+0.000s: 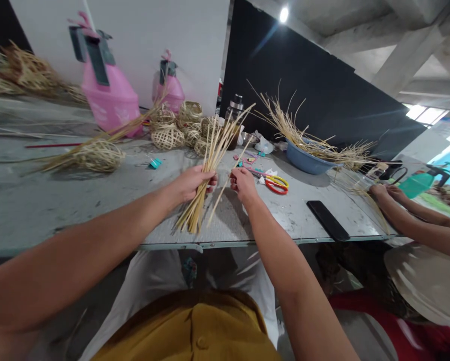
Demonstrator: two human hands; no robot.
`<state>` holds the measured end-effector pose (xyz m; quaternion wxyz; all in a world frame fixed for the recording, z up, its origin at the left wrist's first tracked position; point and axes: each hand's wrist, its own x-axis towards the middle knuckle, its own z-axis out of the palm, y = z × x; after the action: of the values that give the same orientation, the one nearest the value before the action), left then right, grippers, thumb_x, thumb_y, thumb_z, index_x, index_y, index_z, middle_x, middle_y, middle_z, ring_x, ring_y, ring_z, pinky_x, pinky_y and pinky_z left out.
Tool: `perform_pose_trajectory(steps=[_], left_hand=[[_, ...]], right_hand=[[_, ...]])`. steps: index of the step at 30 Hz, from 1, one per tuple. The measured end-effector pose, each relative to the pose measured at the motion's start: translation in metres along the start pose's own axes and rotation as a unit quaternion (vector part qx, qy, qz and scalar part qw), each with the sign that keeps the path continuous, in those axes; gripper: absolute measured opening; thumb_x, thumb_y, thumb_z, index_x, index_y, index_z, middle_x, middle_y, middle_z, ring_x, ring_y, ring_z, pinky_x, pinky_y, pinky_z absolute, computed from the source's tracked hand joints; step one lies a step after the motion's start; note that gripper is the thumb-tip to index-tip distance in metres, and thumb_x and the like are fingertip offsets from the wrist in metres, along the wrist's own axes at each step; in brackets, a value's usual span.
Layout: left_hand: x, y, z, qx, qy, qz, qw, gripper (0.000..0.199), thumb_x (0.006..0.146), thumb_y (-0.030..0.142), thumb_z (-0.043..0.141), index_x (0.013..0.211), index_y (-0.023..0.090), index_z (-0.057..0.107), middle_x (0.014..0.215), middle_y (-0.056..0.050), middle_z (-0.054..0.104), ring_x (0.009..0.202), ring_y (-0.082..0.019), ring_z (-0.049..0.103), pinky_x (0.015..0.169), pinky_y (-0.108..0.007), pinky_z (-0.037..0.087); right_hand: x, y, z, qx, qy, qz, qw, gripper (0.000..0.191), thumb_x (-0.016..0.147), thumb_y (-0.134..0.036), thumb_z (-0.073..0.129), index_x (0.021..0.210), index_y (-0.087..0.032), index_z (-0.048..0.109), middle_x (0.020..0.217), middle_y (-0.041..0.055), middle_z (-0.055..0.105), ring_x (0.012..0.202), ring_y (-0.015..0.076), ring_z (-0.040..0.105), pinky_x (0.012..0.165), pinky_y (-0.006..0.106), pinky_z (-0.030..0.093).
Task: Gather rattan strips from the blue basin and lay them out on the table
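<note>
In the middle of the view, my left hand (197, 183) is wrapped round a bundle of bamboo strips (199, 208). The bundle stands tilted, its lower ends at the grey table (135, 210) near the front edge and its tops fanned up to the right. Just right of it, my right hand (242, 181) pinches a single thin strip (220, 194) between thumb and fingers. That strip slants down to the left, apart from the bundle. Part of the bundle is hidden by my left fingers.
Scissors (276, 184) and a black phone (327, 219) lie to the right, before a blue basin (309, 159) of strips. Woven balls (167, 136) and pink spray bottles (110, 98) stand at back left. Another person's hands (385, 193) work at far right.
</note>
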<state>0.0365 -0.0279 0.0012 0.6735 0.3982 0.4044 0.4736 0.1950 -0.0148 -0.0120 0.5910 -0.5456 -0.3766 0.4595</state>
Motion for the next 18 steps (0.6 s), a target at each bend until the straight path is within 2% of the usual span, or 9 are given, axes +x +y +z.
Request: perform_pose_trajectory(steps=[3, 6, 11, 14, 16, 18], left_hand=[[0.002, 0.004, -0.004, -0.003, 0.020, 0.008, 1.000, 0.022, 0.094, -0.001, 0.066, 0.081, 0.016, 0.061, 0.065, -0.001, 0.061, 0.044, -0.009, 0.054, 0.042, -0.016, 0.047], [0.004, 0.006, -0.005, -0.005, 0.031, 0.015, 0.999, 0.025, 0.095, -0.002, 0.063, 0.078, 0.015, 0.059, 0.063, -0.001, 0.060, 0.043, -0.008, 0.052, 0.041, -0.016, 0.046], [0.004, 0.006, -0.003, -0.003, 0.024, 0.013, 1.000, 0.025, 0.095, -0.003, 0.063, 0.077, 0.014, 0.062, 0.062, -0.002, 0.060, 0.046, -0.008, 0.053, 0.043, -0.015, 0.047], [0.004, 0.005, -0.003, -0.001, 0.011, 0.008, 1.000, 0.026, 0.095, -0.002, 0.066, 0.076, 0.014, 0.064, 0.062, -0.002, 0.061, 0.047, -0.008, 0.054, 0.044, -0.015, 0.048], [0.004, 0.005, -0.002, -0.001, 0.004, 0.007, 1.000, 0.026, 0.094, -0.002, 0.068, 0.075, 0.014, 0.065, 0.062, -0.003, 0.062, 0.047, -0.008, 0.054, 0.044, -0.016, 0.048], [0.003, 0.004, -0.001, 0.000, -0.002, 0.007, 1.000, 0.025, 0.093, -0.003, 0.069, 0.075, 0.014, 0.065, 0.063, -0.003, 0.063, 0.045, -0.008, 0.054, 0.043, -0.016, 0.048]], right_hand=[[0.005, 0.003, -0.006, -0.099, -0.004, -0.022, 0.995, 0.014, 0.089, -0.017, 0.060, 0.076, -0.021, 0.057, 0.066, -0.0054, 0.063, 0.049, 0.0074, 0.046, 0.049, 0.018, 0.032], [0.011, 0.006, -0.011, -0.249, -0.011, -0.075, 0.966, 0.017, 0.089, -0.017, 0.061, 0.072, -0.021, 0.064, 0.071, -0.0034, 0.069, 0.057, 0.0103, 0.054, 0.059, 0.021, 0.042], [0.021, 0.011, -0.012, -0.317, -0.004, -0.116, 0.941, 0.023, 0.081, -0.011, 0.070, 0.063, -0.022, 0.064, 0.063, -0.0020, 0.063, 0.074, 0.0163, 0.062, 0.076, 0.025, 0.048], [0.023, 0.012, -0.009, -0.312, 0.009, -0.138, 0.940, 0.022, 0.080, -0.014, 0.078, 0.066, -0.023, 0.064, 0.065, -0.0026, 0.061, 0.074, 0.0165, 0.060, 0.077, 0.026, 0.047], [0.022, 0.012, -0.005, -0.256, 0.011, -0.150, 0.955, 0.020, 0.083, -0.018, 0.081, 0.072, -0.023, 0.065, 0.068, -0.0040, 0.061, 0.070, 0.0140, 0.057, 0.073, 0.025, 0.045], [0.018, 0.010, -0.001, -0.170, -0.017, -0.134, 0.976, 0.017, 0.091, -0.026, 0.076, 0.078, -0.023, 0.066, 0.072, -0.0046, 0.062, 0.063, 0.0109, 0.054, 0.064, 0.022, 0.042]])
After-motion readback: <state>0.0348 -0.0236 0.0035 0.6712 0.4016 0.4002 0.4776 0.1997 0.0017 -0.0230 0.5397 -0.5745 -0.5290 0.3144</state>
